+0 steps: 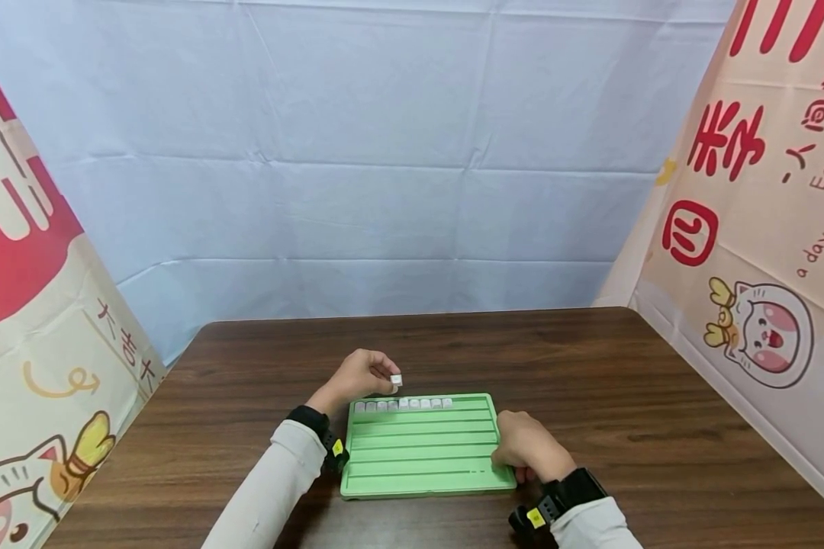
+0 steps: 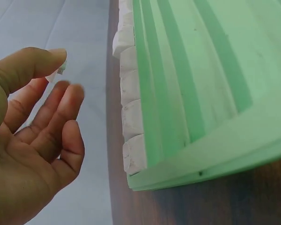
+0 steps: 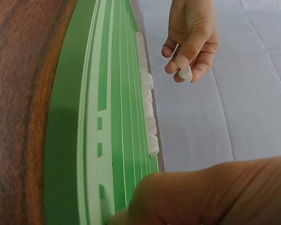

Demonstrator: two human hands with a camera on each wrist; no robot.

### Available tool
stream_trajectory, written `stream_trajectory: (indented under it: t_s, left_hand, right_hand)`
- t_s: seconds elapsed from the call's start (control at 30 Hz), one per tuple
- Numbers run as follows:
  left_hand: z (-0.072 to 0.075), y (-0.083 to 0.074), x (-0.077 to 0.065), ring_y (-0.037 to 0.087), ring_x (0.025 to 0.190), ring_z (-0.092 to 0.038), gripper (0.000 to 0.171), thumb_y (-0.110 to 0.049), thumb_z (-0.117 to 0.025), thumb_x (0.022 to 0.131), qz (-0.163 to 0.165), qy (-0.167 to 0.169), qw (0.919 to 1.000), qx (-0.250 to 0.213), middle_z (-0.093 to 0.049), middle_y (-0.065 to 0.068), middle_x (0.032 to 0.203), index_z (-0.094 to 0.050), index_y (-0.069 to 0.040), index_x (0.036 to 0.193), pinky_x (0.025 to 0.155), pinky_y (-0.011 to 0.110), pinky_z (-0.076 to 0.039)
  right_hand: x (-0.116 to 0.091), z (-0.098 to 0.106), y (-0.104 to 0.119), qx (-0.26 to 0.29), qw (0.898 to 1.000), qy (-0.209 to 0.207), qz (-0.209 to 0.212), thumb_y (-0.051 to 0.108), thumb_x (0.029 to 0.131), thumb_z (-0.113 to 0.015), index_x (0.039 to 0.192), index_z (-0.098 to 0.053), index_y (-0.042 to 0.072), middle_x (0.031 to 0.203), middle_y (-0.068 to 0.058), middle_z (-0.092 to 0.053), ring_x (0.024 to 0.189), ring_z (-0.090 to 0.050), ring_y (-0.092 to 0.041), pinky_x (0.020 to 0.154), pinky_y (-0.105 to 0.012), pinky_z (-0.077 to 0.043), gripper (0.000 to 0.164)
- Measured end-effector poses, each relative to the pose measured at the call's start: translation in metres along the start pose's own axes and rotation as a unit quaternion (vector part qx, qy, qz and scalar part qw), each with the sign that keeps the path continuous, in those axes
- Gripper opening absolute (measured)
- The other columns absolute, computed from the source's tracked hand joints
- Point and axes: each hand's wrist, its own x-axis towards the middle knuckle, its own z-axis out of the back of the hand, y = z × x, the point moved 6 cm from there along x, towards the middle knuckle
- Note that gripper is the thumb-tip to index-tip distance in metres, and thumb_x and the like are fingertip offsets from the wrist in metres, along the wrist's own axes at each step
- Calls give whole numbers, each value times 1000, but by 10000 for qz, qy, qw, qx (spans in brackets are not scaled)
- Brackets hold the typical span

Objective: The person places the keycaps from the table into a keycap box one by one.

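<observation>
My left hand [image 1: 362,374] pinches a small white keycap [image 1: 396,380] between thumb and fingertips, held above the far edge of a green tray [image 1: 419,448]. The other fingers curl loosely, as the left wrist view shows. Along the tray's far groove stands a row of several white keycaps [image 1: 426,404], starting at the left end. One of them [image 2: 125,41] sits higher than its neighbours. At the tray's near right corner, my right hand [image 1: 530,448] grips the side edge, its thumb toward the top and its other fingers partly hidden.
The tray lies on a dark brown wooden table [image 1: 247,412] and has several parallel ridges. Behind the table hangs a pale blue cloth [image 1: 384,191]. Printed cloths hang at the left [image 1: 34,305] and right [image 1: 741,229].
</observation>
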Motion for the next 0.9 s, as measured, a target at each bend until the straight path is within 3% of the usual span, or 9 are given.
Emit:
stream_trajectory:
  t_s: [0.4,0.9]
  left_hand:
    - [-2,-2,-2,17,69,-59,11,-1,-71,80,-109,-142,9994,292,-62,1,78,-70,-5,90,62,30,-52]
    - [-3,-3,-2,19,69,-60,12,2,-71,78,-76,-45,10000,43,-61,3,77,-68,-3,88,62,31,-53]
  right_hand:
    - [-1,1,1,12,10000,-79,-7,-4,74,-65,70,-55,2,45,-12,-51,34,-49,-19,32,-29,-42,12]
    - [-3,2,2,-20,10000,-75,18,-3,74,-66,71,-56,2,45,-12,-51,34,-49,-18,32,-28,-41,11]
